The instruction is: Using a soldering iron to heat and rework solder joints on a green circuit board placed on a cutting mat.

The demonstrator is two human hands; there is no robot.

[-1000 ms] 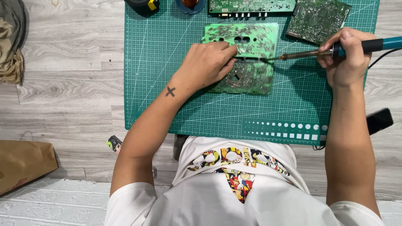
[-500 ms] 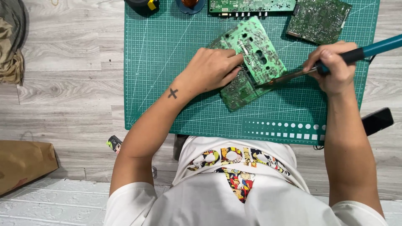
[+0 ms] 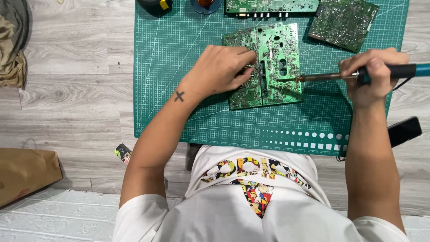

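A green circuit board [image 3: 273,67] with cut-out slots lies on a green cutting mat [image 3: 188,45]. My left hand [image 3: 221,69] rests on the board's left side, its fingers pressing the surface. My right hand [image 3: 374,76] grips a soldering iron [image 3: 340,76] with a teal and black handle. The iron's metal tip touches the board near its right edge.
Two more circuit boards [image 3: 271,5] [image 3: 342,22] lie at the mat's far edge, beside a round dark holder [image 3: 205,4] and a black and yellow tool [image 3: 154,4]. A black phone [image 3: 404,131] sits right of the mat. A brown paper bag [image 3: 24,172] and crumpled cloth [image 3: 13,45] lie left.
The board was turned by my left hand, first tilted, now standing upright on the mat. My right hand shifted right with the iron, whose tip stays at the board.
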